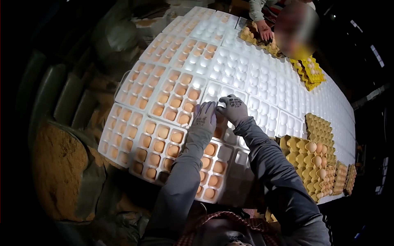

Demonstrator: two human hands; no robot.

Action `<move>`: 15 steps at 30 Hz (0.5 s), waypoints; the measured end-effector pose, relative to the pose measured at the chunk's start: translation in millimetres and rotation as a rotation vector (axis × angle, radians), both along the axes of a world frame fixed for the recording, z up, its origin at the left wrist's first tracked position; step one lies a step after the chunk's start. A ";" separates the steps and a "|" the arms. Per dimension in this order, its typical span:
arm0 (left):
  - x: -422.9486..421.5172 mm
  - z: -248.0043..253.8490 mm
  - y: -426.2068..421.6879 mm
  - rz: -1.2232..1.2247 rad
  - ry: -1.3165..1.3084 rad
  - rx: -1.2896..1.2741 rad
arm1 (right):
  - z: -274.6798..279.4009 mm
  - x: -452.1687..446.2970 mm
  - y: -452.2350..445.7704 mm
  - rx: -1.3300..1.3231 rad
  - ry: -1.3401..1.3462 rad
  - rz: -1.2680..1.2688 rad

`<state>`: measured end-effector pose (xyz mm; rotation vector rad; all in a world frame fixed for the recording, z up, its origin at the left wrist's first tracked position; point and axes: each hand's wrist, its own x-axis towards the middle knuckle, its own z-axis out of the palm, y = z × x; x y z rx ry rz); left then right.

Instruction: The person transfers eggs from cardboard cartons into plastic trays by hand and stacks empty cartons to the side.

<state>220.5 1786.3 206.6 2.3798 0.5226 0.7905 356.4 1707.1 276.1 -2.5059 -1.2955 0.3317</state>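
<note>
White foam trays (246, 88) with egg-shaped pockets cover the broad surface. Brown eggs (159, 146) fill many pockets on the left and in the front middle. My left hand (205, 117), in a grey glove, lies over the tray near the centre, its fingers pointing away from me; anything beneath it is hidden. Just to its right, my right hand (233, 108), also gloved, is bent with its fingers curled down toward the same tray. Whether it holds an egg cannot be made out. An egg shows partly between my wrists.
Stacked pulp cartons (297, 158) with some eggs stand at the right. Across the surface, another person's hand (264, 32) touches a carton of eggs (251, 35), with yellow cartons (310, 69) nearby. A brown sack (59, 172) is at the lower left.
</note>
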 end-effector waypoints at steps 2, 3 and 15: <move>-2.5 3.0 0.7 -0.038 -0.013 -0.059 | -21.9 7.8 10.8 0.338 -0.018 -0.005; -4.6 3.3 0.1 -0.021 -0.010 -0.015 | -33.0 9.8 6.7 0.176 -0.091 0.051; 54.7 73.7 -83.8 -0.259 -0.318 -0.363 | 171.1 27.3 -338.5 0.159 -0.606 -0.518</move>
